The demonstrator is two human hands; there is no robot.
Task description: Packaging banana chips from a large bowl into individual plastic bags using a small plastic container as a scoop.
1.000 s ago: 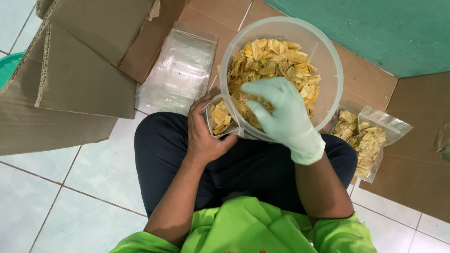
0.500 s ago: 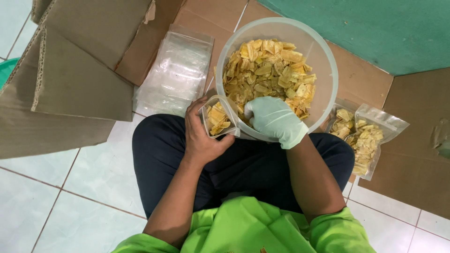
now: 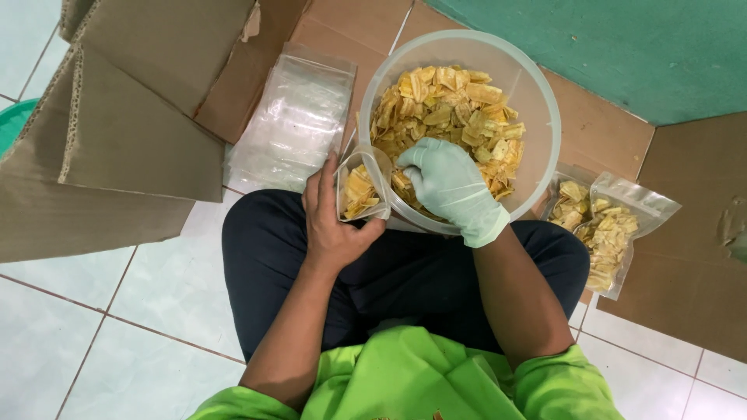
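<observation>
Gloved right hand (image 3: 450,187) curls into brittle, light chips (image 3: 451,117) inside the tub's near rim (image 3: 436,225), while bare left hand (image 3: 333,225) pinches the limp, slippery pouch (image 3: 359,187) by its mouth just outside that rim; grip likely best there.

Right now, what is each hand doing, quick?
Left hand: closed around a small clear plastic pouch partly filled with yellow chips.
Right hand, in a pale green glove: curled in the chips inside the clear round plastic tub; a grip cannot be told.
</observation>
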